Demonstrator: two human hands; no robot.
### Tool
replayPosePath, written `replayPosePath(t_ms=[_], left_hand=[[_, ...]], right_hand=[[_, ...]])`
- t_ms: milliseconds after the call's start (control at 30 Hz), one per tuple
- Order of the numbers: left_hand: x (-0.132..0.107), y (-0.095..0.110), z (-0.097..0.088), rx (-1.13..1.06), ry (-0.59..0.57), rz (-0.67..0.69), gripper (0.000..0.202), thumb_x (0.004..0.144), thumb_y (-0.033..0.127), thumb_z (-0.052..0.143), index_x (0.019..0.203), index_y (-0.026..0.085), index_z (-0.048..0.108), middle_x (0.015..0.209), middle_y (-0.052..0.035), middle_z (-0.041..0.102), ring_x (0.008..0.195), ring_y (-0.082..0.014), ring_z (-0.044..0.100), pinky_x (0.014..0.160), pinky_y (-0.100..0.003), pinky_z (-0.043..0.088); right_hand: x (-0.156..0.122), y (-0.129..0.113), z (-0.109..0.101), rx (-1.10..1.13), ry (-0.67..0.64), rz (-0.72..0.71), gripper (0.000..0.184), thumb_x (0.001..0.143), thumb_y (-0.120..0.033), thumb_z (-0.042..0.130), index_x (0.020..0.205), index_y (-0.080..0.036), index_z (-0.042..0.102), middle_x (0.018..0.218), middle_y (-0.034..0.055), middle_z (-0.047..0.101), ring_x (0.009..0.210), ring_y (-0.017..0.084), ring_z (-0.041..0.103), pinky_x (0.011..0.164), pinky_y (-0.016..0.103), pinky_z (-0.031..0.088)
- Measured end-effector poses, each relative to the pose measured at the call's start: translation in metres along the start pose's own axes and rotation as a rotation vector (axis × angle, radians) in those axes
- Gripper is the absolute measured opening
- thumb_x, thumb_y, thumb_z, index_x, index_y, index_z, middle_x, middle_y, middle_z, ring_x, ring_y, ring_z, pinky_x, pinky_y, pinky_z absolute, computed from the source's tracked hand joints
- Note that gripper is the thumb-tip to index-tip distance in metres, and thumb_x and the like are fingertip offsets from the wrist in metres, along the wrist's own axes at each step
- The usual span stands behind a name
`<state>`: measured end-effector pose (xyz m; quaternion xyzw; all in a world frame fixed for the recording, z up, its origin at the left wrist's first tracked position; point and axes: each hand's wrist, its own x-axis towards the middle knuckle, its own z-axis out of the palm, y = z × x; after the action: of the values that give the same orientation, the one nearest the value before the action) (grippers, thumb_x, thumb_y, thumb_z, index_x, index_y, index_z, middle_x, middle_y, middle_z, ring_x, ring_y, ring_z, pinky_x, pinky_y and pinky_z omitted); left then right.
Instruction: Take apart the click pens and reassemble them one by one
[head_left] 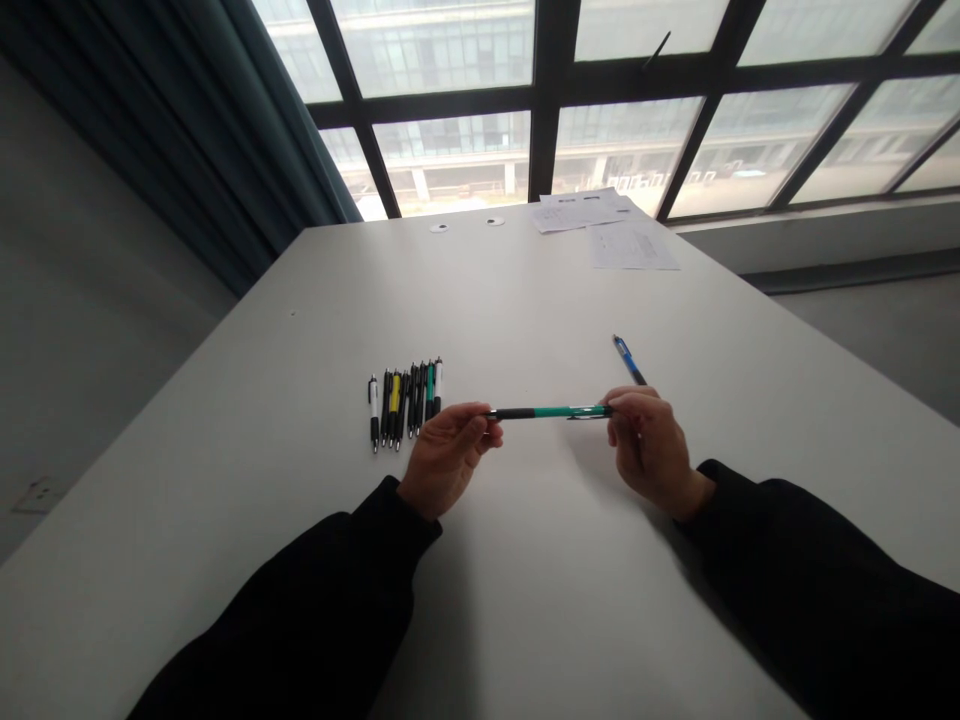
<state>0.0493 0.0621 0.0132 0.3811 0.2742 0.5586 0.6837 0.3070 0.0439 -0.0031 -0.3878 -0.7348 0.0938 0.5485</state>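
Observation:
Held level above the white table is a green pen [553, 412] with a black grip. My left hand [452, 450] pinches its tip end. At the other end, by the clip and push button, the fingers of my right hand [649, 445] are closed on it. A blue pen [627, 356] lies on the table just beyond my right hand, its lower part hidden by that hand. Beyond my left hand several pens lie side by side, among them a yellow pen [394, 408], a white pen [374, 412] and another green pen [430, 388].
The white table [517, 310] reaches to a large window. Printed paper sheets [634, 245] lie at its far right edge. Two small white pieces with dark centres, one a white disc [439, 228], are at the far edge. A dark curtain [277, 130] hangs at the left.

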Motion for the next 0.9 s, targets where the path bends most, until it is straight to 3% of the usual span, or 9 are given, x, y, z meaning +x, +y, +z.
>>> replayPosePath(t_ms=[200,500,767,900], left_hand=[[0.000,0.000,-0.002,0.046,0.031,-0.005,0.027,0.065,0.033,0.088,0.084,0.019,0.073,0.070,0.0005,0.070,0.062,-0.0097,0.065,0.060,-0.023,0.056],[-0.001,0.001,-0.003,0.070,0.009,-0.019,0.027,0.072,0.034,0.083,0.083,0.017,0.066,0.066,0.0014,0.068,0.056,-0.0083,0.061,0.055,-0.021,0.051],[-0.008,-0.001,-0.008,0.642,-0.039,0.259,0.018,0.093,0.033,0.061,0.086,0.017,0.059,0.071,0.0018,0.062,0.058,-0.0075,0.056,0.055,-0.020,0.046],[-0.009,-0.001,-0.011,0.760,-0.049,0.321,0.020,0.096,0.033,0.056,0.085,0.017,0.058,0.069,0.0029,0.059,0.056,-0.0071,0.052,0.054,-0.020,0.043]], right_hand=[[0.001,-0.001,-0.003,-0.089,-0.013,0.015,0.015,0.097,-0.017,0.045,0.111,-0.024,0.047,0.099,0.0079,0.058,0.068,0.015,0.060,0.057,0.031,0.051],[0.004,-0.007,-0.006,-0.195,-0.064,0.044,0.007,0.099,-0.022,0.044,0.103,-0.023,0.049,0.083,0.0043,0.060,0.068,0.016,0.059,0.061,0.031,0.048],[0.005,-0.009,-0.007,-0.205,-0.085,0.049,0.014,0.100,-0.022,0.040,0.089,-0.023,0.048,0.073,0.0015,0.053,0.061,0.015,0.051,0.057,0.030,0.043],[0.005,-0.008,-0.007,-0.194,-0.099,0.038,0.014,0.100,-0.021,0.041,0.088,-0.023,0.048,0.072,0.0010,0.052,0.060,0.015,0.050,0.057,0.030,0.041]])
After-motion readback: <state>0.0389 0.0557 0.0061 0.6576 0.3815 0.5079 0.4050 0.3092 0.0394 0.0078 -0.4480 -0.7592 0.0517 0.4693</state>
